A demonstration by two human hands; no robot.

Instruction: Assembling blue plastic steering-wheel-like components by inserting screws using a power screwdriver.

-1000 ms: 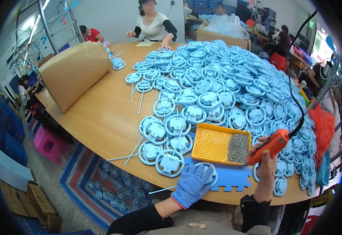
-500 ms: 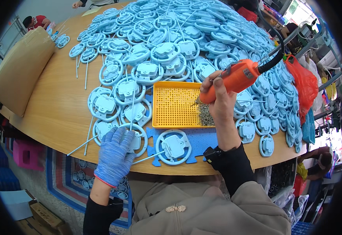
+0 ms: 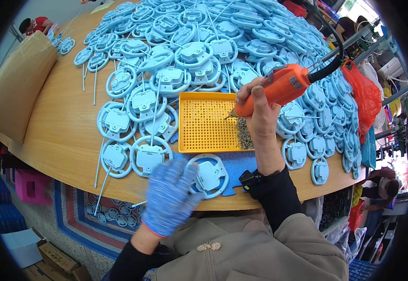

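Observation:
My right hand (image 3: 263,110) is wrapped round an orange electric screwdriver (image 3: 283,88). Its bit points down and left over a yellow perforated tray (image 3: 201,122), whose right end holds a heap of small screws (image 3: 244,136). My left hand (image 3: 171,195), in a blue knit glove, is smeared by motion beside the left rim of a light blue wheel-shaped plastic part (image 3: 208,176). That part lies on a blue foam mat (image 3: 236,172); a thin rod sticks out below the glove. Whether the gloved fingers grip the rim or rod cannot be made out.
A big pile of similar blue wheel parts (image 3: 194,56) covers the table's far side and right; some carry long thin rods. A brown paper package (image 3: 20,84) stands at left. A red plastic bag (image 3: 362,96) hangs at right. Other people (image 3: 38,25) are in the background.
My left hand has moved right from the wheel parts at left to the one on the mat. The screwdriver stays over the tray, shifted slightly left.

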